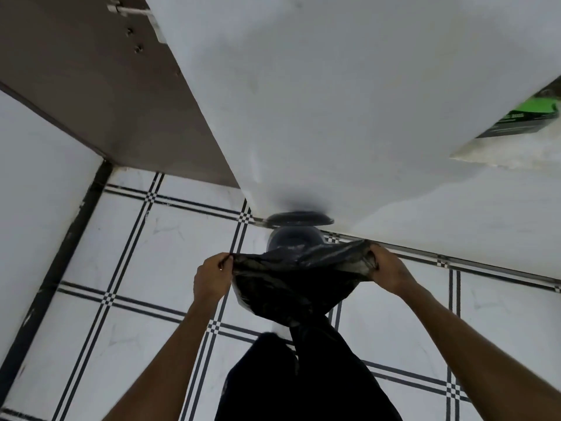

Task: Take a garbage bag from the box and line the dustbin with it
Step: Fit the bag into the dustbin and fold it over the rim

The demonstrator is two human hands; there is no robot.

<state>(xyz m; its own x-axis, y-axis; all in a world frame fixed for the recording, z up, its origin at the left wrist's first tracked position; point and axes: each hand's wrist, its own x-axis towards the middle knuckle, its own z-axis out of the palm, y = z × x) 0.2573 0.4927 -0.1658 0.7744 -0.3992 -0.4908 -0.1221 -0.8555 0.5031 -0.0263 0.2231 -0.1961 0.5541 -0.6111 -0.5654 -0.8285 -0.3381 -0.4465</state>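
A black garbage bag (291, 284) is stretched wide between my two hands above the tiled floor. My left hand (212, 278) pinches its left edge and my right hand (390, 271) grips its right edge. Just beyond the bag stands a small dark dustbin (293, 238), with its dark lid (299, 219) leaning at the foot of the white wall. The green and black garbage bag box (525, 120) lies on a ledge at the far right, partly hidden by the wall corner.
A white wall (303, 101) rises straight ahead, with a brown door (100, 86) on its left. The floor (136, 268) is white tile with black lines. My dark trouser legs (303, 381) fill the bottom centre.
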